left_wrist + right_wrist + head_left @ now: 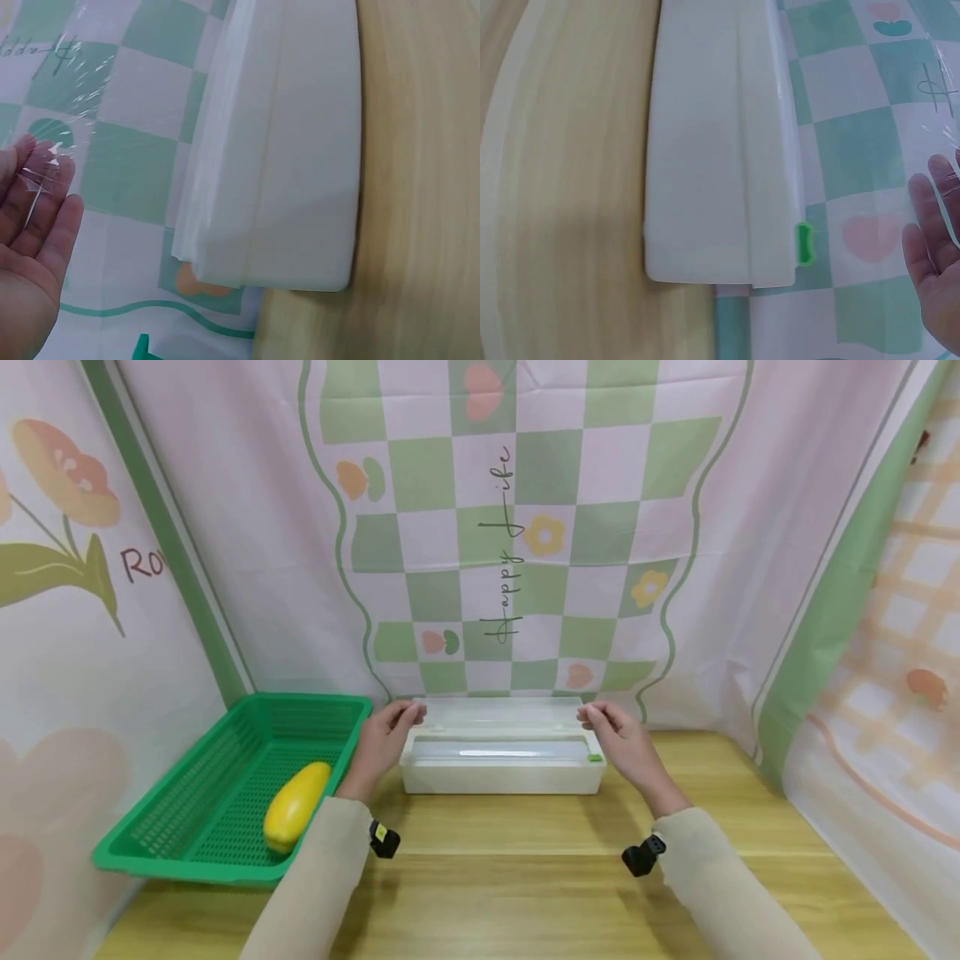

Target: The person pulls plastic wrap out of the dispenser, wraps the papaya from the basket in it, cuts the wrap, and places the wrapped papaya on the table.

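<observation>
A white cling film dispenser box (pixel 501 780) sits on the table with its translucent lid (pixel 501 711) raised at the back. Inside lies a roll of cling film (pixel 495 751), and a small green slider (pixel 595 758) is at the right end. At the box's upper left, my left hand (pixel 382 742) pinches clear cling film (pixel 94 90) between thumb and fingers. On the other side my right hand (pixel 626 747) holds the film's opposite edge with fingertips together; its thumb is mostly cut off in the right wrist view. The film spans between both hands above the box.
To the left stands a green plastic basket (pixel 123 852) holding a yellow, oblong fruit or vegetable (pixel 297 807). Patterned curtain cloth (pixel 517 527) hangs directly behind the box and along both sides. The wooden table (pixel 498 893) extends in front of the box.
</observation>
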Tool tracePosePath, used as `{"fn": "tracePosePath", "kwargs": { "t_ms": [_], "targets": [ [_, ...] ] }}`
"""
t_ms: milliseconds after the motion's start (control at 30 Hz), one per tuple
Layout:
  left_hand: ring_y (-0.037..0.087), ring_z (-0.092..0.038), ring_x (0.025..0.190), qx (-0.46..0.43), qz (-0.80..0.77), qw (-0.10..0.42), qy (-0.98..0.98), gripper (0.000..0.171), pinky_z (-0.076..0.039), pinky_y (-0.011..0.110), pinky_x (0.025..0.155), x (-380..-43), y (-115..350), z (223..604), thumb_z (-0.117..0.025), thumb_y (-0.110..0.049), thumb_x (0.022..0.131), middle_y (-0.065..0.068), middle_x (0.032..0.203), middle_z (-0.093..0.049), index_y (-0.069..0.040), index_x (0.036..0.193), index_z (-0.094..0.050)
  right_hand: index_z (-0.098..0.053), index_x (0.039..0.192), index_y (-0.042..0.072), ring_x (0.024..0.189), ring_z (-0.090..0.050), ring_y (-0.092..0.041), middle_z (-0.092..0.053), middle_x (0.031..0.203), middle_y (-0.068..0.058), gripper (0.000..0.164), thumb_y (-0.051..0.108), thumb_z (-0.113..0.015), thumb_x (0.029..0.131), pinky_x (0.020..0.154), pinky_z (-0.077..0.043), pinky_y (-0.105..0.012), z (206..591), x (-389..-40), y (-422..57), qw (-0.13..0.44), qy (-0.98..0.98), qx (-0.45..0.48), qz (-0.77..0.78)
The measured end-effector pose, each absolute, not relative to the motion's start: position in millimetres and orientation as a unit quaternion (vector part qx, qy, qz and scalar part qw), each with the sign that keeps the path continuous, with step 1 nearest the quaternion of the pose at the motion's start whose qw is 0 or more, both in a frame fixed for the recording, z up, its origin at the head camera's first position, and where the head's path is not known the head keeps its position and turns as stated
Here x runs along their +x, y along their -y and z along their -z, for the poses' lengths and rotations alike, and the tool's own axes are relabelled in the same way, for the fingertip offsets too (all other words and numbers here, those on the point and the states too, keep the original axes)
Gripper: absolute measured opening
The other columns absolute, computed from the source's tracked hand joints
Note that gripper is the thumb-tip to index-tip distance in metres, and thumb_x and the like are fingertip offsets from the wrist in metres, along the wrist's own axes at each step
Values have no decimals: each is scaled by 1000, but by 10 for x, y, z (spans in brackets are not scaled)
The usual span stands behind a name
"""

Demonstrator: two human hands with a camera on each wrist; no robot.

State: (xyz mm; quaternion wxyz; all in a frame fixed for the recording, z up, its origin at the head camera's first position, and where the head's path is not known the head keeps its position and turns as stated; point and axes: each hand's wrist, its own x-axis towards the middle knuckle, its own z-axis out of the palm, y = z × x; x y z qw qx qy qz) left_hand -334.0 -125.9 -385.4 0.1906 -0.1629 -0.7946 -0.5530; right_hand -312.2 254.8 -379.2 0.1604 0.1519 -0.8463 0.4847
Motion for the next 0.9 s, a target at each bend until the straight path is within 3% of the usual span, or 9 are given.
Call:
{"fn": "tracePosePath", "kwargs": {
  "t_ms": [367, 567, 733, 900],
  "targets": [
    [21, -68, 102, -184, 537, 191, 801, 29, -55, 38, 89, -3319, 1301, 3677, -53, -29, 105, 6, 108, -72, -8, 114, -72, -63, 119, 0, 101, -64, -21, -66, 114, -15, 39, 32, -45, 108, 85, -51, -19, 3654, -3129, -2533, 202, 830, 176, -489],
    [19, -67, 104, -182, 520, 196, 812, 32, -55, 39, 87, -3285, 1320, 3551, -52, -31, 106, 3, 109, -71, -8, 116, -71, -64, 119, 2, 103, -63, -27, -67, 114, -15, 40, 36, -46, 108, 85, -50, -21, 3533, -3102, -2520, 207, 833, 169, -483],
    [18, -65, 106, -167, 524, 189, 813, 33, -54, 40, 90, -3274, 1319, 3460, -51, -36, 105, 1, 111, -71, -12, 117, -71, -65, 118, 2, 101, -63, -21, -67, 112, -15, 39, 34, -46, 108, 87, -52, -26, 3437, -3102, -2509, 224, 831, 176, -478],
    [20, -65, 105, -176, 522, 205, 809, 31, -54, 39, 90, -3270, 1315, 3368, -51, -32, 106, 5, 109, -71, -10, 115, -71, -65, 117, 2, 98, -62, -15, -67, 110, -13, 38, 33, -45, 108, 85, -50, -21, 3360, -3111, -2514, 239, 831, 182, -469]
  ]
}}
